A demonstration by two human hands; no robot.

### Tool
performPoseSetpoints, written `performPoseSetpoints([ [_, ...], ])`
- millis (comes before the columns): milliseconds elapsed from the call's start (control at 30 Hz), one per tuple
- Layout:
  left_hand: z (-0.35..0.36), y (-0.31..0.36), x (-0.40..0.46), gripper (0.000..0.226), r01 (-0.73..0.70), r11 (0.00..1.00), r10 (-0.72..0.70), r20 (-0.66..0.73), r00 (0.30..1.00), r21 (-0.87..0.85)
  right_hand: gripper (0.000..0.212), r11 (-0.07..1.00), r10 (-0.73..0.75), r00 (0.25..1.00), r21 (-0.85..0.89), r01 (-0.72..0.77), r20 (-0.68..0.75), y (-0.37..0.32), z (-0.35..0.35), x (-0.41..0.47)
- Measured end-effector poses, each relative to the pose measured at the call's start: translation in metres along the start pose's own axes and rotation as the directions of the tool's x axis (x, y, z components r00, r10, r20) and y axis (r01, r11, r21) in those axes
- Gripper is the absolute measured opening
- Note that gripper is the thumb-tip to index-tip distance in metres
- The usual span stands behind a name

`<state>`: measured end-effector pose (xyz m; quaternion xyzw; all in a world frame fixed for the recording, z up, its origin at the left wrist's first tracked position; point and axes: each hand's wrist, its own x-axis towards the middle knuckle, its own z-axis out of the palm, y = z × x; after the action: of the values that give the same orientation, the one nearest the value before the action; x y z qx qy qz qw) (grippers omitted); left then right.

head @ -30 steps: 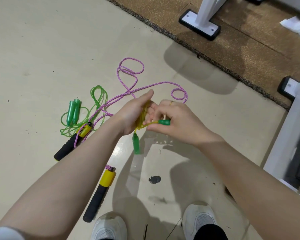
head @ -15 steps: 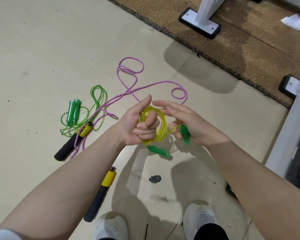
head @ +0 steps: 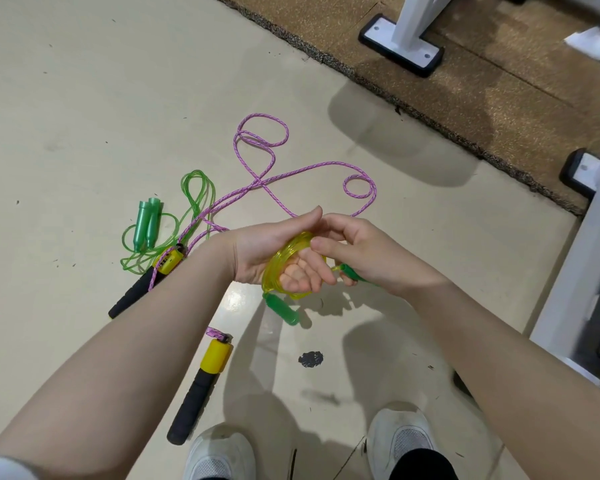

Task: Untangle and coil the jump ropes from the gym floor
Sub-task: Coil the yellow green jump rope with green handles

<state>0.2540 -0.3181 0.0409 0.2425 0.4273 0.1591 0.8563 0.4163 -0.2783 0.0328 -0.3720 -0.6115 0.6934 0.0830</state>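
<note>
My left hand has a yellow jump rope coil wound round its curled fingers, held above the floor. One green handle of that rope dangles below the coil. My right hand grips the other green handle, with its forefinger lying across the coil. On the floor to the left lies a green jump rope with its two green handles side by side. A pink jump rope sprawls in loops behind my hands, with black and yellow handles at the lower left.
A brown mat covers the floor at the upper right and carries white equipment feet. A white frame stands at the right edge. My white shoes are at the bottom. A dark spot marks the beige floor.
My left hand turned palm up with the yellow coil round its fingers. My right hand brought its green handle round the coil, from in front of the left hand to the right of it.
</note>
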Motion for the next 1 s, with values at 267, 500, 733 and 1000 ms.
performPoseSetpoints([
  [267,-0.011,0.004,0.001,0.08,-0.047,0.996,0.054,-0.091,0.994,0.078,0.014,0.979,-0.076,0.991,-0.198,0.052,-0.114,-0.003,0.009,0.009],
  [500,-0.011,-0.007,0.016,0.074,-0.176,0.957,0.099,-0.311,0.945,-0.229,0.027,0.938,-0.009,0.974,-0.339,-0.07,-0.226,-0.01,0.014,0.008],
  [733,-0.01,-0.015,0.024,0.053,-0.497,0.834,0.293,-0.569,0.769,-0.241,0.028,0.901,-0.115,0.966,-0.433,0.003,-0.232,-0.01,0.01,0.004],
  [1000,-0.004,-0.042,0.037,0.053,-0.395,0.9,0.335,-0.285,0.898,-0.185,0.02,0.96,-0.015,0.929,0.255,0.117,-0.369,-0.01,-0.017,0.004],
])
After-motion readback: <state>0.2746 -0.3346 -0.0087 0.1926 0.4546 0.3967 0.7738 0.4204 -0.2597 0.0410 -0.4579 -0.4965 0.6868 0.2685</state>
